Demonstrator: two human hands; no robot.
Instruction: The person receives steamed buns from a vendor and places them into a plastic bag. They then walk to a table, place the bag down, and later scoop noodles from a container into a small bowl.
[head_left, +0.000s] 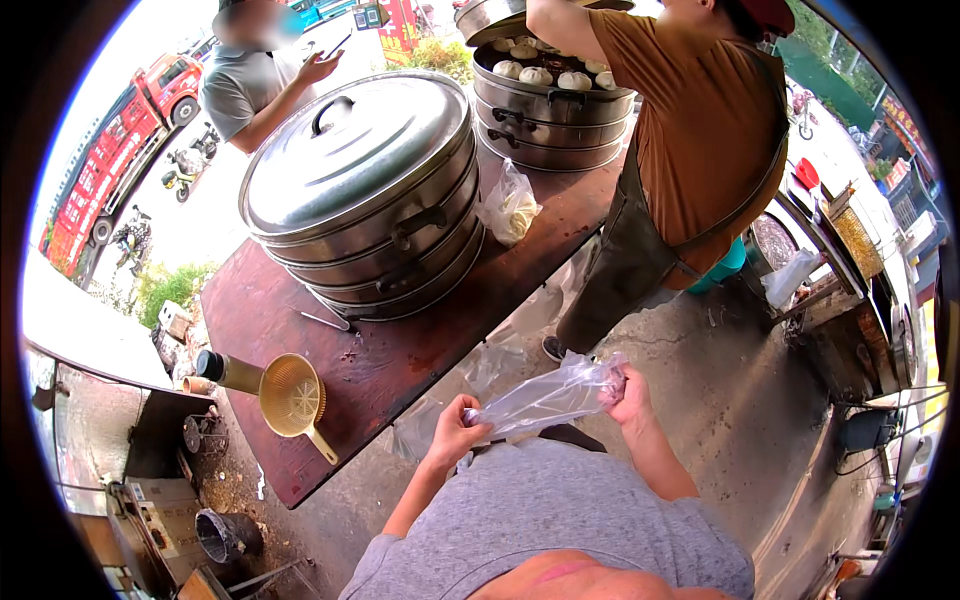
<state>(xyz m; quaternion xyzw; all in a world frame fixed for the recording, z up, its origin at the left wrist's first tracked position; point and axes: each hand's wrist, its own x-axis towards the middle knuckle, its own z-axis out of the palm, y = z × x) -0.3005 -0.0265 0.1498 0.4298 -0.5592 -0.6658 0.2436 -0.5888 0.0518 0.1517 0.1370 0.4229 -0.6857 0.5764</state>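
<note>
A clear plastic bag [543,400] is stretched sideways between my two hands, in front of my grey shirt. My left hand [457,432] pinches one end of it. The other end is bunched in the closed fingers of my right hand [632,396]. On the dark red table beyond stands a large lidded metal steamer [370,190] with stacked tiers and black handles. Beside it rests a knotted plastic bag with pale contents [513,208]. A yellow plastic strainer [293,396] lies at the table's near left corner, next to a dark-capped container [222,370].
A co-worker in a brown shirt and apron [705,130] stands at the table's right, beside a second steamer [550,120] holding several white buns. Across the table a person in a grey shirt [250,95] holds a phone. A bin [226,535] stands on the floor at lower left.
</note>
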